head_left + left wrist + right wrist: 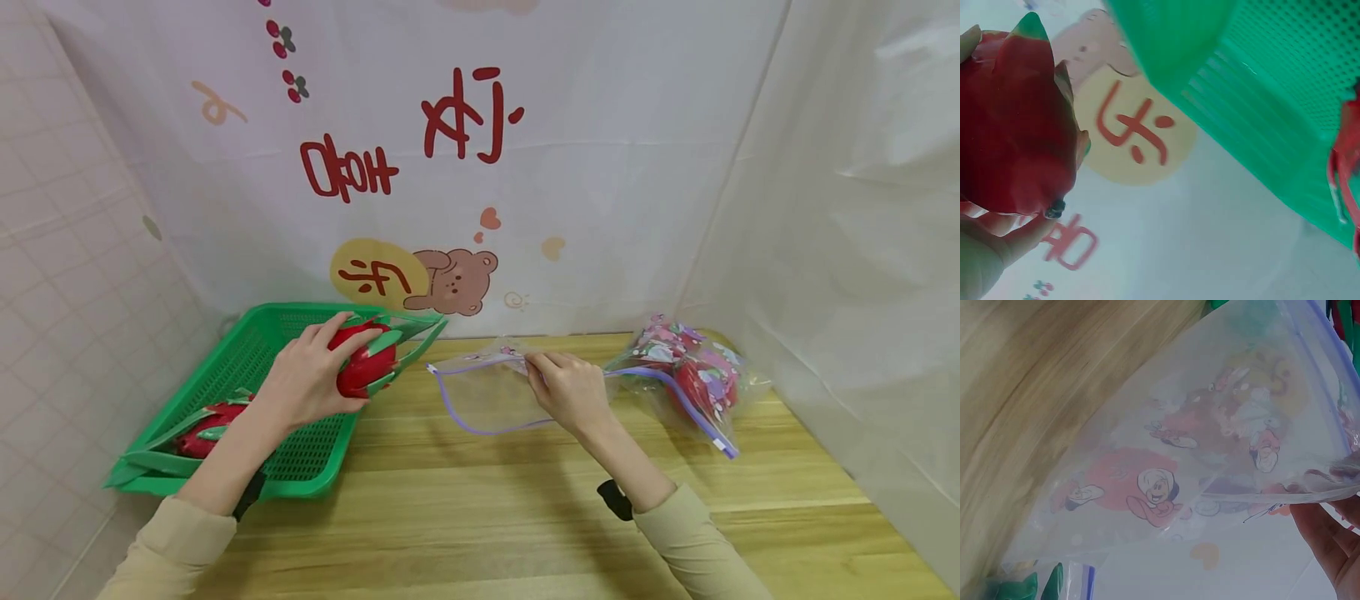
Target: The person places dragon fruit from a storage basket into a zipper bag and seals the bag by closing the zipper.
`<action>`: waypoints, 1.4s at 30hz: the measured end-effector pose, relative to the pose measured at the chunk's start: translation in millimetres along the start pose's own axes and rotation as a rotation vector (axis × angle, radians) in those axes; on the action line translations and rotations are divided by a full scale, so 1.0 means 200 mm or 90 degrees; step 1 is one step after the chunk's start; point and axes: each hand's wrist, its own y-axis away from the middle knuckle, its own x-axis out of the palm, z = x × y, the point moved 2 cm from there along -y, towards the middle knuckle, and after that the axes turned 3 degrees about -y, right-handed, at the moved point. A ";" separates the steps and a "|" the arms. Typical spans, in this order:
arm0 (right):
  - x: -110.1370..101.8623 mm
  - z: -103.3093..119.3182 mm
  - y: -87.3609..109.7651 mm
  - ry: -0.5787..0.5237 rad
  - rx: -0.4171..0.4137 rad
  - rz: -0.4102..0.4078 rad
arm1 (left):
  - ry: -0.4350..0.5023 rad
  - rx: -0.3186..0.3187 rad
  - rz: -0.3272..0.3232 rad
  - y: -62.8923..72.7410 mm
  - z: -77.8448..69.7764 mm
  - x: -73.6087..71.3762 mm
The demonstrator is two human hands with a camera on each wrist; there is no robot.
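My left hand [309, 375] grips a red dragon fruit [369, 367] with long green leaf tips, held up beside the right rim of the green basket [347, 454]. In the left wrist view the fingers curl round this dragon fruit [1019, 125] from the edge of the frame. My right hand [573, 390] pinches the rim of a clear zip bag [487, 400] with a purple edge, its mouth spread wide toward the left. Cartoon figures are printed on the bag [1166, 456] in the right wrist view. No fruit shows inside that bag.
Another dragon fruit [202, 437] lies in the basket at left. A second zip bag [660, 354], with red fruit inside, stands at the back right near the curtain wall [847, 275]. Wooden tabletop [450, 517] extends below both hands.
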 end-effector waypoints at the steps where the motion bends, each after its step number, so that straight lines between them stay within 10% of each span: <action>1: 0.00 0.00 0.00 -0.001 0.000 0.001 | 0.006 0.004 -0.007 0.01 -0.02 0.00; 18: 0.01 0.00 -0.01 0.001 0.003 0.004 | 0.059 0.036 -0.041 0.08 -0.33 0.05; 42: 0.00 0.03 -0.02 0.003 -0.009 0.009 | 0.061 0.048 -0.057 0.06 -0.50 0.20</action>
